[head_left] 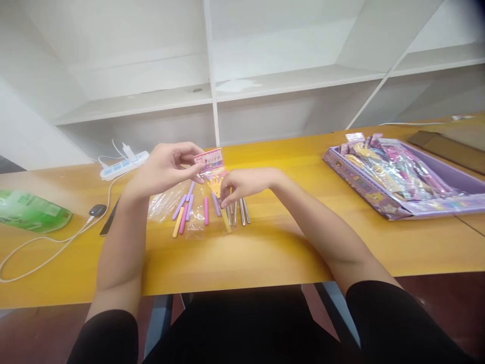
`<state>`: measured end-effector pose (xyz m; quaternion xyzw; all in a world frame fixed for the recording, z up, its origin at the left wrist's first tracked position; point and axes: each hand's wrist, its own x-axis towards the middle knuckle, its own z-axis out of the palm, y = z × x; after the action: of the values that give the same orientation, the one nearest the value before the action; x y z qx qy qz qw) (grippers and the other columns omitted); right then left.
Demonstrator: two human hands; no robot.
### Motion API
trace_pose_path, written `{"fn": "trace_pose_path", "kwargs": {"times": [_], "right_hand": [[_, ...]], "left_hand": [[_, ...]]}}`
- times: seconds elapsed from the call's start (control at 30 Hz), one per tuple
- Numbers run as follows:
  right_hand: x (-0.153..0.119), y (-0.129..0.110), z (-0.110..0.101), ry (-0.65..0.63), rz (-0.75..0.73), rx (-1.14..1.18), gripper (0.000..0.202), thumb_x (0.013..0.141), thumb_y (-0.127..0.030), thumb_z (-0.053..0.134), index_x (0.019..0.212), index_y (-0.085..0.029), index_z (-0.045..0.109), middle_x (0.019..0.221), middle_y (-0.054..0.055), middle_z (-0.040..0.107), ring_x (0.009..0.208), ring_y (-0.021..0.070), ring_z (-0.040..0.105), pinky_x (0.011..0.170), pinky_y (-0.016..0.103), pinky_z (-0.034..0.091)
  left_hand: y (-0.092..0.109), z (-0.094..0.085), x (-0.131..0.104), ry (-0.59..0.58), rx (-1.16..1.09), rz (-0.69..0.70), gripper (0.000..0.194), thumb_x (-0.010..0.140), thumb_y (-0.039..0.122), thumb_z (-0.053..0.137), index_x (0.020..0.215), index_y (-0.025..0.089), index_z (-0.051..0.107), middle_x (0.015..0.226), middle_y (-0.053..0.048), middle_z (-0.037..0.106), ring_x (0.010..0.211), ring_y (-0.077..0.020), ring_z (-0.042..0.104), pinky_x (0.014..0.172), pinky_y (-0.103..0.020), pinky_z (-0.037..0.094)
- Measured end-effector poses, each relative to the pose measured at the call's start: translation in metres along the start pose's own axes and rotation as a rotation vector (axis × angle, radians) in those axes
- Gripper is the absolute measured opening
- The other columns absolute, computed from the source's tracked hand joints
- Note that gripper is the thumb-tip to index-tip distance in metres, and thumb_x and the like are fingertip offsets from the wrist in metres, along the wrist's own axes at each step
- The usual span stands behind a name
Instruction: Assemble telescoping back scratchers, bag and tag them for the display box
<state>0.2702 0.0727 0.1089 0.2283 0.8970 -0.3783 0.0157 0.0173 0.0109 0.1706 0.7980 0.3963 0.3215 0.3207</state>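
Observation:
My left hand (pixel 168 167) pinches the pink printed header of a clear plastic bag (pixel 212 161) between thumb and fingers. Close beside it, my right hand (pixel 246 183) has its fingers curled round a yellow hand-shaped back scratcher (pixel 215 185). The scratcher's yellow head is up by the bag, and its yellow handle (pixel 226 221) points down towards me. I cannot tell whether the head is inside the bag. Under my hands lie several loose handles in purple, pink (pixel 206 211) and yellow (pixel 178 222). Several metal rods (pixel 245 211) lie just right of them.
At the right stands a purple display box (pixel 358 189) filled with bagged back scratchers (pixel 394 167). Clear plastic bags (pixel 164 205) lie left of the handles. A white power strip (pixel 123 166), a cable and a green packet (pixel 32 210) occupy the left. White shelving rises behind.

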Motion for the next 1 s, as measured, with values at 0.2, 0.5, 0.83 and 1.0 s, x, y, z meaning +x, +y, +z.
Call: {"fn": "trace_pose_path", "kwargs": {"times": [0.2, 0.5, 0.83, 1.0], "right_hand": [[-0.027, -0.005, -0.021, 0.105, 0.087, -0.08, 0.036, 0.093, -0.05, 0.082, 0.1, -0.015, 0.08, 0.099, 0.007, 0.081, 0.083, 0.0159, 0.069, 0.074, 0.029, 0.048], [-0.156, 0.031, -0.022, 0.795, 0.271, 0.315, 0.027, 0.098, -0.047, 0.079, 0.108, -0.023, 0.073, 0.108, 0.007, 0.078, 0.088, 0.0206, 0.074, 0.084, 0.037, 0.062], [-0.276, 0.095, -0.022, 1.55, 0.995, -0.586, 0.046, 0.11, -0.02, 0.053, 0.155, -0.018, 0.068, 0.11, 0.019, 0.072, 0.101, 0.026, 0.062, 0.092, 0.041, 0.045], [-0.31, 0.144, 0.005, 1.397, 1.279, -0.806, 0.053, 0.111, -0.031, 0.045, 0.161, -0.02, 0.062, 0.136, 0.035, 0.058, 0.111, 0.0385, 0.063, 0.084, 0.052, 0.043]], "left_hand": [[-0.004, -0.008, 0.0, -0.031, -0.045, -0.018, 0.05, 0.101, 0.054, 0.08, 0.139, 0.021, 0.072, 0.125, -0.013, 0.083, 0.103, -0.0267, 0.085, 0.092, -0.04, 0.075], [-0.002, -0.015, -0.005, -0.027, 0.081, -0.027, 0.051, 0.106, 0.054, 0.072, 0.145, 0.022, 0.068, 0.129, -0.014, 0.082, 0.108, -0.0267, 0.084, 0.093, -0.041, 0.075], [-0.001, -0.016, -0.007, 0.003, 0.178, -0.033, 0.049, 0.104, 0.057, 0.072, 0.141, 0.025, 0.07, 0.122, -0.01, 0.085, 0.101, -0.0257, 0.085, 0.088, -0.039, 0.074], [-0.001, -0.017, -0.007, -0.019, 0.23, -0.019, 0.046, 0.105, 0.057, 0.07, 0.14, 0.027, 0.072, 0.12, -0.009, 0.086, 0.102, -0.026, 0.084, 0.089, -0.039, 0.071]]}}
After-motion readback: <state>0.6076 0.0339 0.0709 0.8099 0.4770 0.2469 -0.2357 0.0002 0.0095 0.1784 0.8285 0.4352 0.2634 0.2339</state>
